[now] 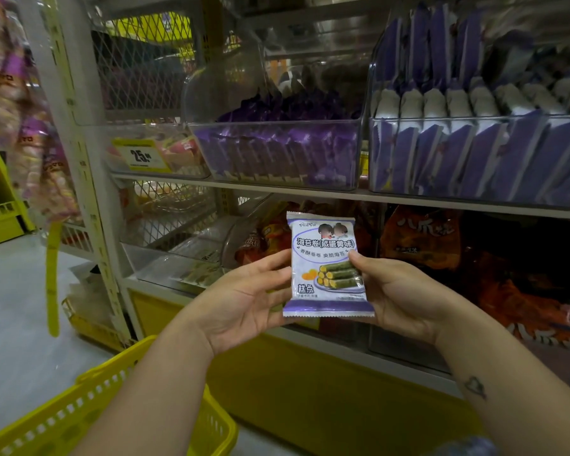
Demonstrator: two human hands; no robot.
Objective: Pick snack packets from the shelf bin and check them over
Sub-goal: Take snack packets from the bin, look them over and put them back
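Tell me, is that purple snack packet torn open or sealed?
Sealed, it seems. The snack packet, held upright between the left hand and right hand, has both crimped ends whole, no tear. Its back is hidden.

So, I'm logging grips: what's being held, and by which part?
One purple snack packet, held upright: left hand pinches its left edge, right hand its right edge.

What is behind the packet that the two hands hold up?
Behind the packet, pinched between left hand and right hand, orange packets show below the shelf board. Whatever lies straight behind it is covered.
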